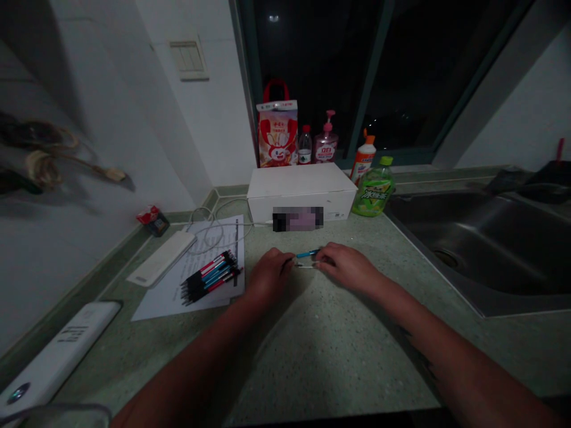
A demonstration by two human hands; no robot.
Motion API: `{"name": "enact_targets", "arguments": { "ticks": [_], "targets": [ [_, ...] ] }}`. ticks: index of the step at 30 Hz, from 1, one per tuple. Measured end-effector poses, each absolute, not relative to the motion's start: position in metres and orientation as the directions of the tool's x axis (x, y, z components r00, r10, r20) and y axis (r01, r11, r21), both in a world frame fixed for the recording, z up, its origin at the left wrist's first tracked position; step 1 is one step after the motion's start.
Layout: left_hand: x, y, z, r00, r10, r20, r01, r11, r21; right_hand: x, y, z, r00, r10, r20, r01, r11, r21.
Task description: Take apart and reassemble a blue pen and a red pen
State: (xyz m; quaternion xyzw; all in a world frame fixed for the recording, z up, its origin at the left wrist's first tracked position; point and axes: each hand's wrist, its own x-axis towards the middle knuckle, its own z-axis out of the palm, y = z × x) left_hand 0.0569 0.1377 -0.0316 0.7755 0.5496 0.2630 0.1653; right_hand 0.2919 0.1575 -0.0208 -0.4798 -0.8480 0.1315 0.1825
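Green speckled stone makes up the countertop (312,351), and I see both of my hands resting on it near the middle. My left hand (267,274) and right hand (348,266) meet fingertip to fingertip, pinching between them a blue pen part (307,254) and a thin clear piece (307,265) just below it. Both hands are closed in a light pinch on these bits, and the two pieces lie just above the stone, between my thumbs.

To the left, a bundle of pens (209,278) lies on a sheet of paper (178,297), close to my left hand but not touching it. A flat white device (161,258) sits on the paper's far corner with a coiled white cable (209,235) beside it. Another long white device (57,351) lies along the wall edge, well apart.

Straight ahead a white box (298,189) closes off the far side, near my fingertips. Behind it stand a red gift bag (277,134), a small water bottle (304,145), a pink pump bottle (326,142), an orange-capped bottle (363,157) and a green drink bottle (373,190).

On the right the sink (491,249) cuts into the stone; its rim runs near my right forearm. The widest open stone lies between my arms and toward the near edge.
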Motion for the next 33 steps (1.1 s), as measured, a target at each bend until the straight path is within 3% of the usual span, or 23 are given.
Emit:
{"name": "enact_targets", "arguments": {
  "ticks": [3, 8, 17, 23, 30, 33],
  "targets": [
    [0.061, 0.131, -0.034, 0.309, 0.919, 0.245, 0.624, -0.390, 0.677, 0.278, 0.147, -0.022, -0.526, 0.802, 0.284, 0.684, 0.597, -0.420],
    [0.068, 0.124, -0.034, 0.302, 0.945, 0.129, 0.401, -0.248, 0.882, 0.267, 0.138, -0.022, -0.607, 0.736, 0.300, 0.611, 0.673, -0.416],
    [0.064, 0.130, -0.028, 0.078, 0.987, 0.143, 0.508, -0.162, 0.846, 0.278, 0.151, -0.021, -0.507, 0.820, 0.267, 0.614, 0.561, -0.556],
    [0.066, 0.129, -0.027, 0.071, 0.995, 0.075, 0.485, -0.100, 0.869, 0.277, 0.147, -0.020, -0.446, 0.824, 0.350, 0.562, 0.562, -0.607],
    [0.065, 0.129, -0.030, 0.111, 0.986, 0.120, 0.485, -0.160, 0.860, 0.271, 0.145, -0.022, -0.433, 0.882, 0.186, 0.611, 0.439, -0.659],
    [0.065, 0.130, -0.032, 0.099, 0.986, 0.132, 0.494, -0.164, 0.854, 0.269, 0.146, -0.024, -0.385, 0.894, 0.230, 0.552, 0.422, -0.719]
  ]
}}
